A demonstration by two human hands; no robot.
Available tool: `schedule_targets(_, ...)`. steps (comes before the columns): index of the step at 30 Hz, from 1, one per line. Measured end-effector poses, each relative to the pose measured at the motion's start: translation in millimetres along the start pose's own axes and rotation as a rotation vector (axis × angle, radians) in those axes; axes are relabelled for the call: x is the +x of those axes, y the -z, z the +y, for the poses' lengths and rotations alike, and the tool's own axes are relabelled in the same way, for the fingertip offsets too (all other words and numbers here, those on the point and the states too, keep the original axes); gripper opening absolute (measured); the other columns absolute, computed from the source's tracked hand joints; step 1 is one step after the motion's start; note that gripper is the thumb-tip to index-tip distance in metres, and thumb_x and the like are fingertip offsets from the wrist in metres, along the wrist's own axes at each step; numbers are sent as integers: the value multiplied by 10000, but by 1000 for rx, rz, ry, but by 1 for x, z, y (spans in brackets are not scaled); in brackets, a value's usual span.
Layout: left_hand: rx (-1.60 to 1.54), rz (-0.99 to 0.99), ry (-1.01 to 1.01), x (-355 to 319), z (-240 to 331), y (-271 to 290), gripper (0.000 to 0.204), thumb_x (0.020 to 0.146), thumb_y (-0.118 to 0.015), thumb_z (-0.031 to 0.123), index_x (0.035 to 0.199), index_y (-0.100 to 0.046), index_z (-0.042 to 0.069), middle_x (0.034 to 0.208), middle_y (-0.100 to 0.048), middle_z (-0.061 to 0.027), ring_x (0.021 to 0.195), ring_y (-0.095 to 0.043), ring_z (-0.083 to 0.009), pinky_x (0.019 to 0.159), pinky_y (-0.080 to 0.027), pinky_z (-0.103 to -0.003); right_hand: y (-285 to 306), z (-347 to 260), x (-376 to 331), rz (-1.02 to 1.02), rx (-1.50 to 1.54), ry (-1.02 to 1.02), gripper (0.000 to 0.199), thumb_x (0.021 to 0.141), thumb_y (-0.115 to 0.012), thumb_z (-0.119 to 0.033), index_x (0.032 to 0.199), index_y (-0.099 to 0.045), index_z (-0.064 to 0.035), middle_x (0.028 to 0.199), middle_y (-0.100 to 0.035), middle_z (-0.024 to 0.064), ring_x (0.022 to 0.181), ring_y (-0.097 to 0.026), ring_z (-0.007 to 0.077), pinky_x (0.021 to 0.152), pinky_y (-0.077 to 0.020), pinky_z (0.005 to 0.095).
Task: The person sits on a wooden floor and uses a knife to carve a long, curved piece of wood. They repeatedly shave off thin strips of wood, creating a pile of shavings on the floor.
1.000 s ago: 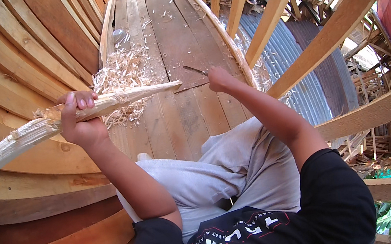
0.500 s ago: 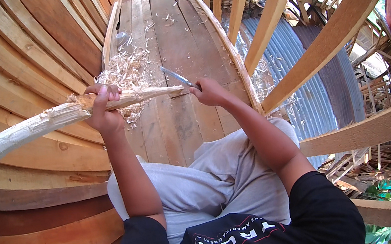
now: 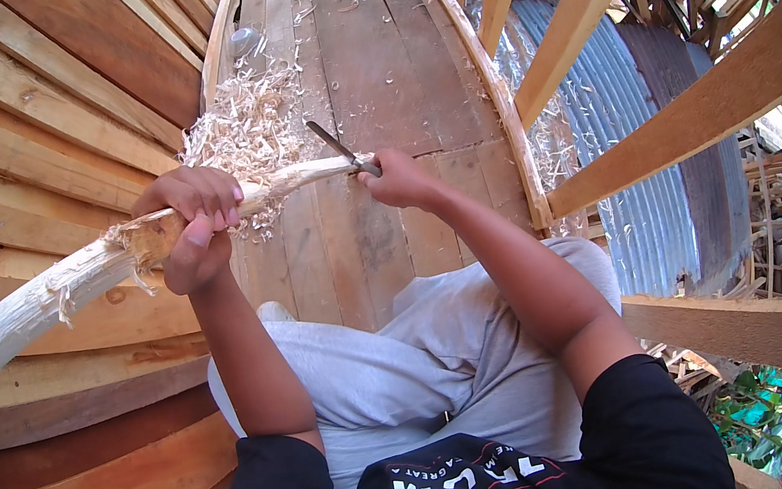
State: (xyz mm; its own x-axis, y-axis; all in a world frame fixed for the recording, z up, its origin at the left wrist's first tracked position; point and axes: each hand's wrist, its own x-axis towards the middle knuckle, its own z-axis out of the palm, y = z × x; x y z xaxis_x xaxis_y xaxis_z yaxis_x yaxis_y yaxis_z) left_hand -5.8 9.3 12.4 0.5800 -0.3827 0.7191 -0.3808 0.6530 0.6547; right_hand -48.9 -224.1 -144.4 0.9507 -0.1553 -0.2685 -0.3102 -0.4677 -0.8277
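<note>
Pole [image 3: 40,295] held across near edge of shavings pile [image 3: 242,125]! Gripped near-left of pile by left hand [image 3: 191,206], fingers wrapped; knife [image 3: 331,141] clasped near-right by right hand [image 3: 399,181], fingers curled. Pole judged stiff, weighty, splintery; best grasped at thick part, clear of blade.

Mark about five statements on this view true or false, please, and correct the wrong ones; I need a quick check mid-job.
1. The left grip is closed around the pale wooden pole. True.
2. The knife lies loose on the floor. False: the right grip holds it, near the pole's tapered tip.
3. Wood shavings lie heaped on the floorboards. True.
4. The corrugated metal sheeting is on the person's left. False: it is on the right, beyond the wooden railing.
5. The person wears light grey trousers. True.
</note>
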Motion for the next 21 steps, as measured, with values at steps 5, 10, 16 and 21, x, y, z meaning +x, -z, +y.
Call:
schedule_targets(5, 114, 185, -211, 3, -6, -8, 254, 715, -549, 165, 918, -455, 45, 734, -457, -61, 733, -484, -196, 709, -410, -320, -1, -14, -10, -127, 122, -25, 338, 856, -566, -283, 886, -620, 49, 763, -638, 220, 790, -633, 354, 761, -485, 421)
schedule_targets(10, -13, 48, -79, 5, -6, -1, 235, 685, -581, 168, 823, -420, 66, 688, -477, -64, 638, -486, -176, 657, -404, -296, -11, -1, -7, 8, -146, -77, 458, 961, -363, -339, 945, -645, 21, 933, -655, 251, 924, -615, 410, 858, -466, 461)
schedule_targets(16, -29, -200, -10, 5, 0, 17, 236, 728, -597, 213, 805, -412, 91, 668, -483, -33, 582, -465, -139, 631, -371, -280, 1, -86, -52, -52, -162, 65, 498, 981, -310, -359, 1033, -635, 15, 1093, -612, 271, 1024, -580, 418, 889, -443, 478)
schedule_targets(21, -81, -22, -103, 4, -12, 4, 265, 753, -604, 246, 845, -410, 91, 667, -486, -40, 579, -469, -141, 637, -371, -287, -6, -20, -13, -60, -79, -31, 500, 976, -344, -373, 973, -640, 30, 976, -646, 256, 957, -605, 417, 851, -447, 483)
